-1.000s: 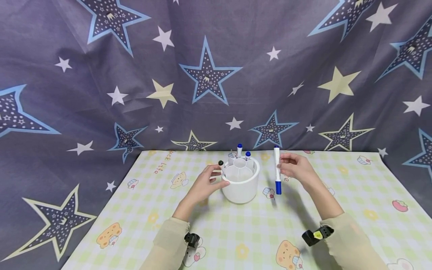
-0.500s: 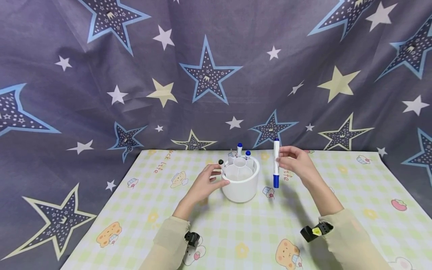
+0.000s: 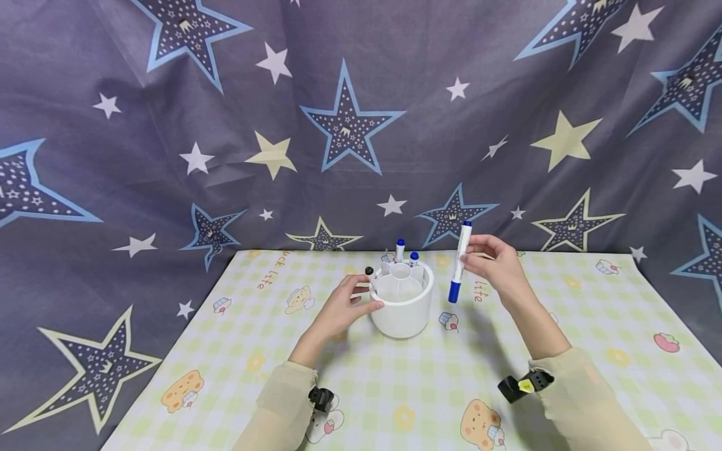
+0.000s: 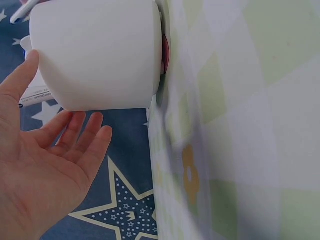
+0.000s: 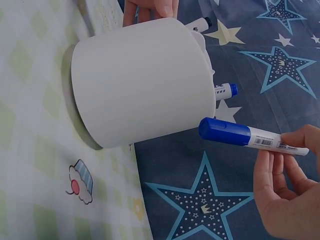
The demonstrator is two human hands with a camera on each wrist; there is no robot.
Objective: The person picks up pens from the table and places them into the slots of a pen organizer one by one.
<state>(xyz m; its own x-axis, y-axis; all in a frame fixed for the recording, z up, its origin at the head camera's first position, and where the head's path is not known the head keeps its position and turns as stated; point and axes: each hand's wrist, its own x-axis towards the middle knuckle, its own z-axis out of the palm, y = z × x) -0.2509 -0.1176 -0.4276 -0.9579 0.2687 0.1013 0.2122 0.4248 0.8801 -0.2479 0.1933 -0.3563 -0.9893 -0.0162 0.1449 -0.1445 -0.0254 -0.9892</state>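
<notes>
A round white holder (image 3: 403,306) with inner compartments stands mid-table; it also fills the left wrist view (image 4: 97,55) and the right wrist view (image 5: 142,80). My left hand (image 3: 345,306) rests against its left side, thumb on the rim, fingers straight (image 4: 75,140). Two blue-capped markers (image 3: 400,249) and a black-capped one (image 3: 369,274) stand in it. My right hand (image 3: 492,269) pinches a white marker with a blue cap (image 3: 459,262), cap down and tilted, in the air just right of the holder. In the right wrist view the marker (image 5: 240,135) is beside the holder's rim.
The table carries a pale green checked cloth (image 3: 564,326) with cartoon prints. A dark blue star-patterned curtain (image 3: 338,125) hangs close behind the table. Black wrist bands sit on both sleeves.
My right hand has raised the blue-capped marker off the table side, moved it slightly left toward the holder and tilted it. My left hand and the holder have stayed put.
</notes>
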